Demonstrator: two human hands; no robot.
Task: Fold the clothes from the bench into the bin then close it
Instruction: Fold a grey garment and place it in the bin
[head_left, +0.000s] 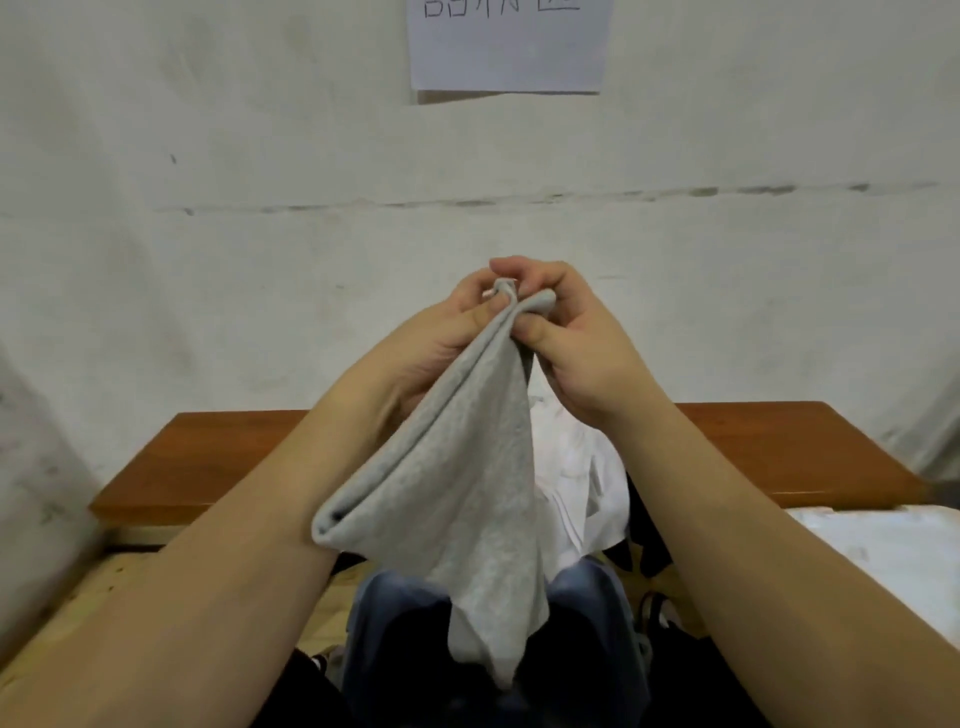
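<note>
A light grey garment (467, 483) hangs in the air in front of me, folded over on itself, its lower end dangling near my knees. My left hand (452, 332) and my right hand (566, 343) both pinch its top edge, close together at chest height. Behind it a brown wooden bench (789, 452) runs along the wall. White clothes (576, 467) lie in a heap on the bench, partly hidden by the grey garment, with dark clothing (644, 535) at their right edge. A white surface (883, 551) at the right may be the bin; I cannot tell.
A dirty white wall (260, 260) stands right behind the bench, with a paper sheet (506, 47) taped high up. Blue jeans on my knees (395, 639) fill the bottom middle. A pale wooden floor (104, 587) shows at the lower left.
</note>
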